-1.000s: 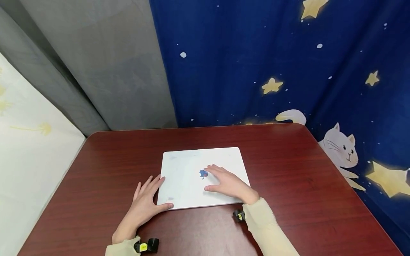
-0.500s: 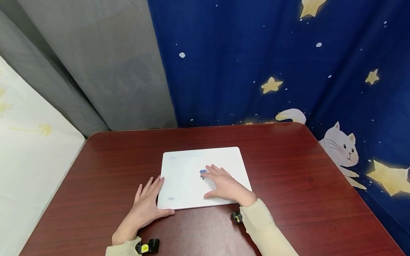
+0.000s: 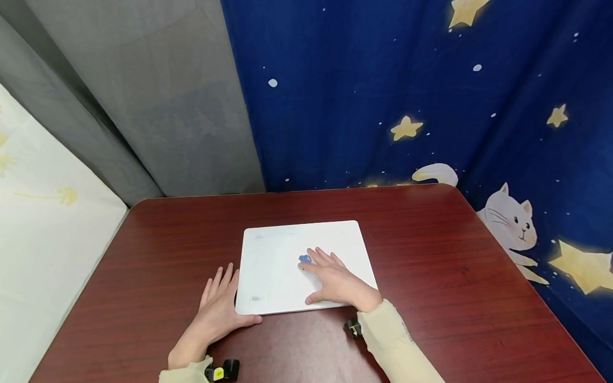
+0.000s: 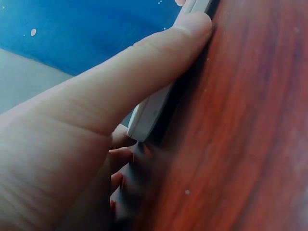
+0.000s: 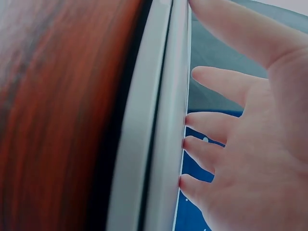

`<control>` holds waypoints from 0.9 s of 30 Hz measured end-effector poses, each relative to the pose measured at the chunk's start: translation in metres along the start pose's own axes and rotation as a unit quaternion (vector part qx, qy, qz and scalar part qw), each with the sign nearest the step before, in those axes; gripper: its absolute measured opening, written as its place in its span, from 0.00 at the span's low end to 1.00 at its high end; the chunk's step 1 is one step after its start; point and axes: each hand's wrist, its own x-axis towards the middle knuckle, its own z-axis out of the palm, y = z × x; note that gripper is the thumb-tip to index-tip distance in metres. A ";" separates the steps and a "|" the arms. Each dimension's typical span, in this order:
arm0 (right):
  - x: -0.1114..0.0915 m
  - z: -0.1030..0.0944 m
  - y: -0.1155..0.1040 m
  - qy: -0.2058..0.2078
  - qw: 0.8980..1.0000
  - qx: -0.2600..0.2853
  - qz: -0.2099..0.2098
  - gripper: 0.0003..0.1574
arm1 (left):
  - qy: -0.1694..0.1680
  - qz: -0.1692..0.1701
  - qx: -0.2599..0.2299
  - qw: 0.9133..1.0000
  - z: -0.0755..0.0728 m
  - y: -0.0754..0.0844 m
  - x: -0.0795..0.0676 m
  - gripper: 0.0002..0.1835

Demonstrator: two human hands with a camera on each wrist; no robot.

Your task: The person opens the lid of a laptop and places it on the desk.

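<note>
Both spread, left hand (image 3: 216,311) and right hand (image 3: 337,282) touch the closed laptop (image 3: 273,266) (its blue logo (image 3: 304,258) partly hidden by the right).

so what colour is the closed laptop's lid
White lid with a blue mark; clearest in the head view.

Bare wood runs between the desk's (image 3: 421,255) far edge and the closed white laptop (image 3: 268,266), and along its right edge — a hand could pass either way. The left hand (image 3: 217,308) blocks the laptop's near left corner; the right hand (image 3: 337,279) covers its right half. From the near edge, the gap between sleeves is narrowed by wrist cameras (image 3: 231,369). Curtains (image 3: 359,106) hang behind the far edge.
</note>
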 end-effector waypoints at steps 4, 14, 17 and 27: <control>-0.001 0.000 -0.002 0.002 1.000 -0.010 -0.001 0.50 | 0.005 0.003 0.002 1.000 -0.001 0.000 0.000 0.66; -0.003 0.002 -0.009 -0.015 1.000 -0.018 -0.001 0.53 | 0.003 0.001 0.003 1.000 0.000 -0.002 0.000 0.66; -0.004 0.003 -0.011 -0.021 1.000 -0.020 0.000 0.54 | 0.004 0.000 0.002 1.000 0.001 -0.002 0.000 0.65; -0.005 0.007 -0.014 -0.021 0.997 -0.069 -0.005 0.62 | 0.006 0.004 -0.002 1.000 0.001 -0.002 0.000 0.65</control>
